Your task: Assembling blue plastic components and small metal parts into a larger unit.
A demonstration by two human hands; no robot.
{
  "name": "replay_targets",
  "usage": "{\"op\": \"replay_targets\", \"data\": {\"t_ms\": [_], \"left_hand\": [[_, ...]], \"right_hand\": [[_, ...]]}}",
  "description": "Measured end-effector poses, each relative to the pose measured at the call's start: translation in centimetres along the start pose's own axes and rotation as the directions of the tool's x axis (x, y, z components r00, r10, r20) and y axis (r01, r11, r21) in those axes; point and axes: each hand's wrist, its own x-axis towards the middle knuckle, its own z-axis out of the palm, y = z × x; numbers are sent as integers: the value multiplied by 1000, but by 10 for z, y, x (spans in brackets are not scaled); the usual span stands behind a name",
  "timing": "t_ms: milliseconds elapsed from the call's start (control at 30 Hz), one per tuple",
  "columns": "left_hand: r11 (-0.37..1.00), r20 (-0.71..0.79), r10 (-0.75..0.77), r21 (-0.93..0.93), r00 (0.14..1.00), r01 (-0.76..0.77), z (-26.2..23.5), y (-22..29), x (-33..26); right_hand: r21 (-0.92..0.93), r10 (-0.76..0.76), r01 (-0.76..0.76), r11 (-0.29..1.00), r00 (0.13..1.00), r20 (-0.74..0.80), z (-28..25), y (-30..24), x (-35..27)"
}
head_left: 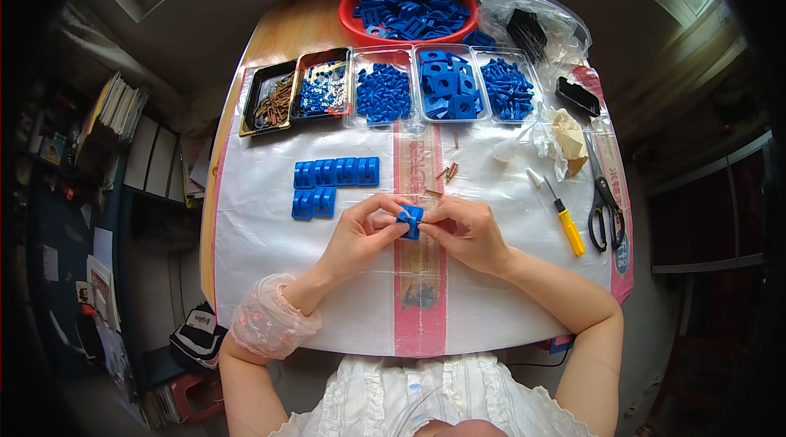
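Both hands at mid-tabletop, toward near edge, over the white woven plastic sheet (270, 273) w/ red centre stripe. Left hand (358, 236) & right hand (465, 232) each pinch a small blue square plastic block (410, 220) betw fingertips, fingers closed on it from both sides, block held just above sheet. Left of hands: row of finished blue plastic blocks (332, 179). Far edge: clear trays of blue parts (446, 83), red round bowl of blue pieces (409, 9). Right edge: yellow-handled screwdriver (565, 220), black scissors (604, 199). Loose brass screws (449, 171) near stripe
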Motion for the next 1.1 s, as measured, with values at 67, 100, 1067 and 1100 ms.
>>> {"op": "replay_targets", "data": {"t_ms": [67,100,1067,1100], "left_hand": [[1000,3,6,8,1000,-6,1,0,0],[1000,1,8,12,1000,-8,1,0,-1],[993,-32,16,119,999,-12,8,5,-5],[992,-30,22,126,999,-18,8,5,-5]], "right_hand": [[11,9,-9,1000,1000,14,0,1,0],[14,26,-26,1000,1000,17,0,0,0],[-62,-72,74,995,997,27,1,-5,2],[-62,-72,73,995,997,27,1,-5,2]]}}
